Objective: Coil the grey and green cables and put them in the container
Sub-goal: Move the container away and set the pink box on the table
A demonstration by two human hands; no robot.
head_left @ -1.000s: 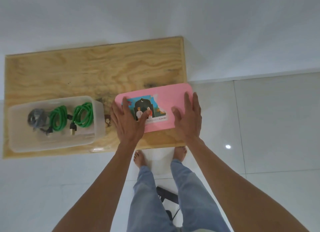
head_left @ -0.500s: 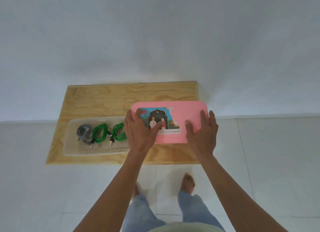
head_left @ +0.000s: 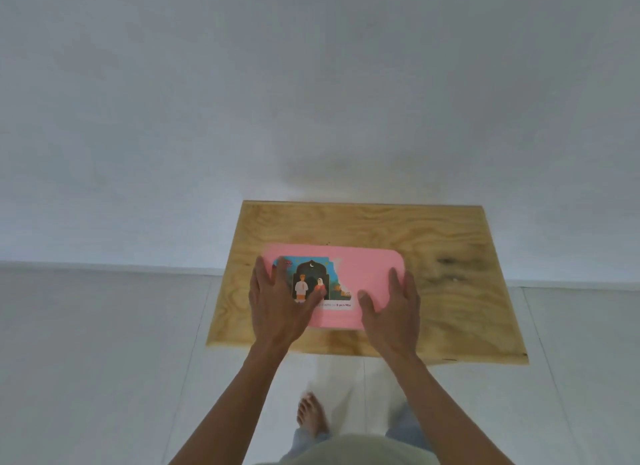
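Both hands lie flat and open on the pink lid [head_left: 367, 284], the left hand [head_left: 277, 303] over its sticker, the right hand [head_left: 393, 312] at its near right corner, gripping nothing. The container and cables are hidden, presumably beneath. Closing looks under way; next, press the edges down on the board [head_left: 450, 291].

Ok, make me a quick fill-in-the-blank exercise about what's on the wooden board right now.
1. The lid under both hands is coloured ____.
2. The lid rests on a ____ board.
3. The left hand partly covers a picture ____ on the lid.
4. The right hand lies with fingers ____, not curled.

Missing words: pink; wooden; sticker; flat
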